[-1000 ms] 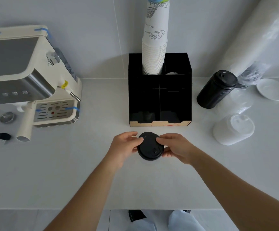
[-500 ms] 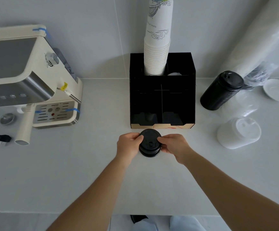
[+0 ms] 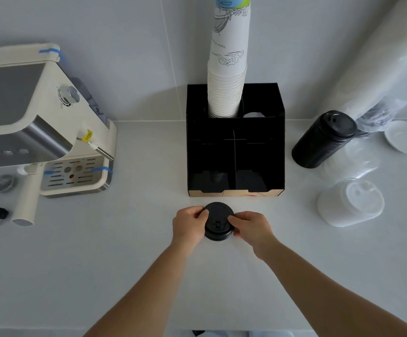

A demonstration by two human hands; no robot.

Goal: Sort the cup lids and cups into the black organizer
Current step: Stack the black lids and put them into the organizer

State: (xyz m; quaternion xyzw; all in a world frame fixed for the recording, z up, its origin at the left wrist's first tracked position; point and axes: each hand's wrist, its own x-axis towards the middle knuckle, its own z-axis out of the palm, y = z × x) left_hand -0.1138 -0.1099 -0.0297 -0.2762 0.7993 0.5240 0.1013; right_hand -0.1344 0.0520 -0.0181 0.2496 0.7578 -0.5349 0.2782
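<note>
A short stack of black cup lids is held between my left hand and my right hand, just in front of the black organizer. A tall stack of white paper cups stands in the organizer's back left slot. A white lid shows in the back right slot. The front compartments look dark; their contents are hard to tell. A long stack of black lids lies tilted to the right of the organizer. A stack of white lids sits further right and nearer.
A cream espresso machine stands at the left with its portafilter handle sticking out. A plastic-wrapped sleeve of white cups leans against the wall at right, beside a loose white lid and clear plastic wrap.
Both hands have carried the black lids forward, away from me, closer to the organizer's front edge. The grip is tighter on both sides of the stack.
</note>
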